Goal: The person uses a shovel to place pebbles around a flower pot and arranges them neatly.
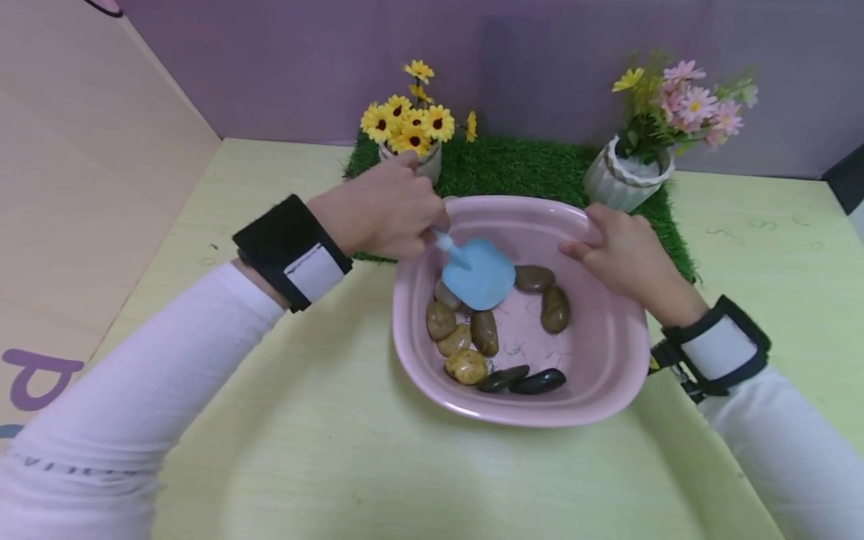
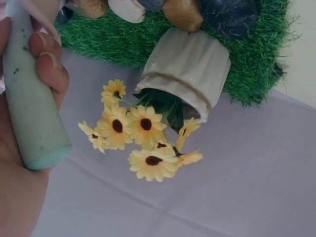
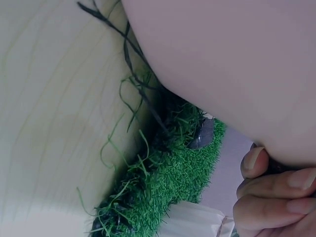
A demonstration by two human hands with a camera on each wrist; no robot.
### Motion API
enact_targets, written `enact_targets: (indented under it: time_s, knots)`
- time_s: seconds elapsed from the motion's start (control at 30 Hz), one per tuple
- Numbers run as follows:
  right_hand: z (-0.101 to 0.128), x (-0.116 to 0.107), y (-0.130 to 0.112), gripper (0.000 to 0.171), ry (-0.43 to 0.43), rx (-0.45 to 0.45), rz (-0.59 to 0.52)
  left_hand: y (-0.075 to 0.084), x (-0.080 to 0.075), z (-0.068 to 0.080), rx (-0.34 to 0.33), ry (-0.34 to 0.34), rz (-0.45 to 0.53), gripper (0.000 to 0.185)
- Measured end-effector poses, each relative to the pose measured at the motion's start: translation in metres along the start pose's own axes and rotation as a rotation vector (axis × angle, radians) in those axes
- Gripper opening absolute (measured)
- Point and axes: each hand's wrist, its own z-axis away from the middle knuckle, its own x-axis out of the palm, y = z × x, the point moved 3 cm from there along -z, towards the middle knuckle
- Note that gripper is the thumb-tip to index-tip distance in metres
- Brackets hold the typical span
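Head view: left hand (image 1: 385, 210) curled round the handle of a small blue scoop (image 1: 478, 274); blade down inside the pink basin (image 1: 610, 352), over the pebbles (image 1: 484, 332).
Left wrist view: fingers (image 2: 49, 66) wrapped on a pale green-blue cylindrical handle, butt end clear of the palm.
Right hand (image 1: 624, 251): fingers hooked over the basin's far right rim, thumb inside.
Scoop, handling: judged light, stiff plastic; smooth handle, may twist under load. Grip mid-handle.
Pebbles, handling: look polished, dense, likely to roll off the blade.
Basin: on the worktop (image 1: 324, 450), partly on the grass mat (image 1: 513, 165).
Far side: sunflower pot (image 1: 413, 131) left, pink-flower pot (image 1: 628, 178) right.
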Motion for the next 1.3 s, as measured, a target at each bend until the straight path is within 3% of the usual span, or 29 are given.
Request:
enact_targets:
  time_s: [0.27,0.43,0.8,1.13,1.3]
  knots:
    - [0.000,0.001,0.001,0.034,0.010,-0.008,-0.005,0.011,-0.004,-0.004,-0.001,-0.019,-0.067,0.016]
    - [0.000,0.001,0.002,0.033,0.005,-0.002,-0.013,0.019,-0.007,-0.006,0.018,-0.016,-0.141,0.023]
    - [0.001,-0.001,0.003,0.034,0.008,-0.005,-0.005,0.036,-0.017,-0.008,0.035,0.045,-0.224,0.020]
    - [-0.001,0.000,0.003,0.033,0.005,-0.015,-0.015,0.050,-0.029,-0.011,0.034,-0.024,-0.270,0.021]
    - [-0.001,0.000,0.002,0.033,-0.003,-0.011,-0.010,0.056,-0.032,-0.010,-0.005,-0.106,-0.300,0.021]
